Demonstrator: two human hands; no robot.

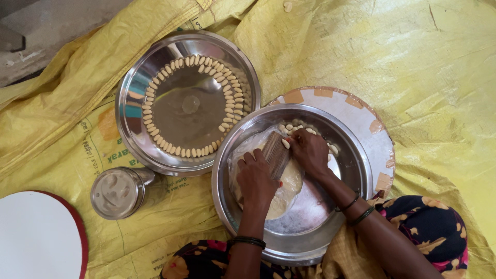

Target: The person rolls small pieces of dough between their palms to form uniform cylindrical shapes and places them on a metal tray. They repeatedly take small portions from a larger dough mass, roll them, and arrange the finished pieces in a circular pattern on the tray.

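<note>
Over soft pale dough point(283, 192) inside shiny steel bowl point(320, 227), both hands' grip clenched on ridged wooden comb point(276, 153).

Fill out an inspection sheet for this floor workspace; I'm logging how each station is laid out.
Surface: yellow woven sheet, wrinkled, spread over the floor.
Job's things: steel bowl holding pale dough and a few shaped pieces; ridged brown board at the dough.
Clutter: steel plate with shaped pieces ringed inside; lidded steel container; taped round board under the bowl; white red-rimmed disc.
Grippers: left hand on the board; right hand pressing beside it.
Cables: nothing seen.
Surroundings: grey floor at top left.
</note>
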